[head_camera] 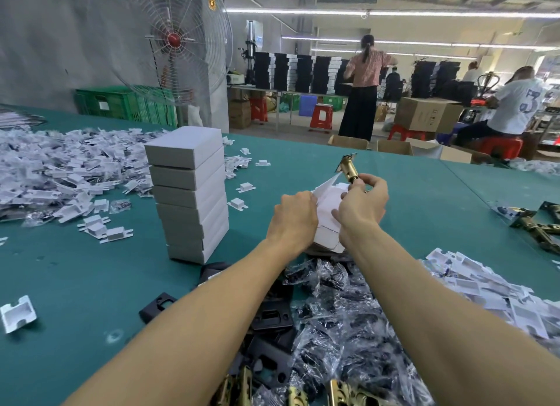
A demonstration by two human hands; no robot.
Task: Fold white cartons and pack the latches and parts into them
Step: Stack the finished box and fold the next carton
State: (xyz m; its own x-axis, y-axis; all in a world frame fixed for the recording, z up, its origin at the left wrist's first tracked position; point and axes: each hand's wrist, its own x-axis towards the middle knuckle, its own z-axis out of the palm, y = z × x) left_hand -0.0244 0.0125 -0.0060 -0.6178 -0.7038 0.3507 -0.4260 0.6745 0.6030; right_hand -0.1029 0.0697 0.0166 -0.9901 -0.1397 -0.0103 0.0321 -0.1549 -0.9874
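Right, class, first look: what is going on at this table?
A person is packing at a green table. Their left hand holds a half-folded white cardboard carton, while the right hand grips a brass-coloured metal latch. A stack of closed white cartons stands left of the hands; clear bags of dark parts lie nearer.

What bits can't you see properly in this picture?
Head view:
- inside the white carton: covered by left hand and right hand.
- lower end of brass latch: inside the right hand.
- bottom latches: cut off by the frame edge.
- parts in clear bags: blurred by shiny plastic.
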